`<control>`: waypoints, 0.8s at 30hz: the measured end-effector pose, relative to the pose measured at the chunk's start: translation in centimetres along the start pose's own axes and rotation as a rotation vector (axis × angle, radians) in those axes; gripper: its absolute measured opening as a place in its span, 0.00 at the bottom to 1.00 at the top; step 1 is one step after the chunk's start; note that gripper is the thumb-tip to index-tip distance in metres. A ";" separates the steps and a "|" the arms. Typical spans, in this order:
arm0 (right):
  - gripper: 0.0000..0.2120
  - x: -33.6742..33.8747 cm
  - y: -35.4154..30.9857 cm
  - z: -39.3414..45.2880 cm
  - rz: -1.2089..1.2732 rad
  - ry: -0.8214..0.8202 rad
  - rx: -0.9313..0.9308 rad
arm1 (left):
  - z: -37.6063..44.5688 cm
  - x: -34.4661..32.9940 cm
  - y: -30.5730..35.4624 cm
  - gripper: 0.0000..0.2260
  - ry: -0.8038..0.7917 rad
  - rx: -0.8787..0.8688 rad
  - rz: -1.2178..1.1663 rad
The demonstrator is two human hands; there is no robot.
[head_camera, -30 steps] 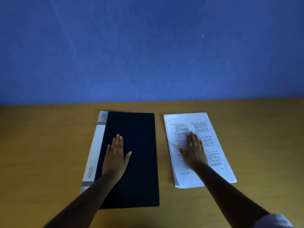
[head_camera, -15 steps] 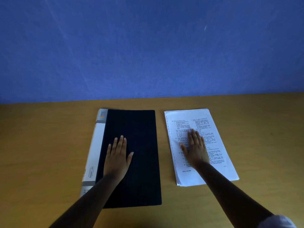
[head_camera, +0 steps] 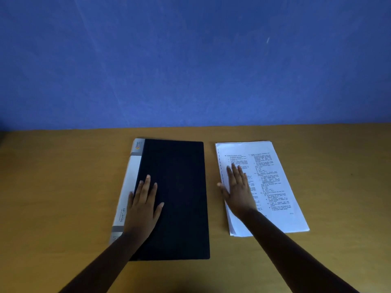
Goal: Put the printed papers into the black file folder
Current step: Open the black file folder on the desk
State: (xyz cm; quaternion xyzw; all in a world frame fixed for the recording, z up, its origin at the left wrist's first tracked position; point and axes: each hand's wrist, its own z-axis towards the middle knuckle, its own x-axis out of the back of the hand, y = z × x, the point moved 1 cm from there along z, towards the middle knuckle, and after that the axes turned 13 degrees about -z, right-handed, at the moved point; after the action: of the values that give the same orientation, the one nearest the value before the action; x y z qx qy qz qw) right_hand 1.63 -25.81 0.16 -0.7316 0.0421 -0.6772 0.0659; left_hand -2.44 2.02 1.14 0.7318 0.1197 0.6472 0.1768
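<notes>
The left hand (head_camera: 146, 206) lies flat, palm down, fingers extended and grasping nothing, on the closed cover of the black file folder (head_camera: 175, 199). Its little finger sits near the folder's white and grey spine label (head_camera: 129, 187). The right hand (head_camera: 238, 188) is also flat and unclenched, pressing on the left part of the printed papers (head_camera: 266, 187), with the thumb reaching past the stack's left edge toward the gap between papers and folder.

Compared with a second ago, both hands have shifted slightly leftward: the left one has slid from the middle of the cover toward the spine side, and the right one has moved from the centre of the page toward its left margin. Folder and papers appear to lie where they were.

The folder lies closed on the wooden tabletop (head_camera: 63, 187), spine to the left, opening edge to the right. The papers rest in a loosely squared stack just beside it on the right, apart from it, text facing up. A blue wall (head_camera: 190, 60) rises behind.

This likely means the task has barely begun: the folder is not yet opened and no sheet is lifted. The hands seem to be settling into position, perhaps to steady the spine and gather the stack.
</notes>
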 end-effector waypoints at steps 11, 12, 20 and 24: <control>0.32 -1.8 -7.0 -2.1 0.127 -0.281 0.081 | -5.0 0.2 -1.6 0.48 -0.344 -0.139 0.279; 0.32 -1.6 -7.1 -2.1 0.129 -0.281 0.084 | -5.0 -0.3 -2.0 0.48 -0.367 -0.120 0.252; 0.29 -0.1 -6.2 -2.6 0.164 -0.306 0.121 | -5.1 -0.6 -2.1 0.57 -0.453 -0.106 0.300; 0.29 0.0 -6.0 -2.8 0.141 -0.344 0.135 | -5.3 -0.1 -0.8 0.57 -0.494 -0.050 0.287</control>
State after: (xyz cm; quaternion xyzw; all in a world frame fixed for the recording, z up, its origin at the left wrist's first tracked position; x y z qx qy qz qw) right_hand -1.34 -20.01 1.32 -0.8258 0.0360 -0.5372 0.1682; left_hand -7.64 3.22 1.23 0.8722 -0.0476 0.4705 0.1254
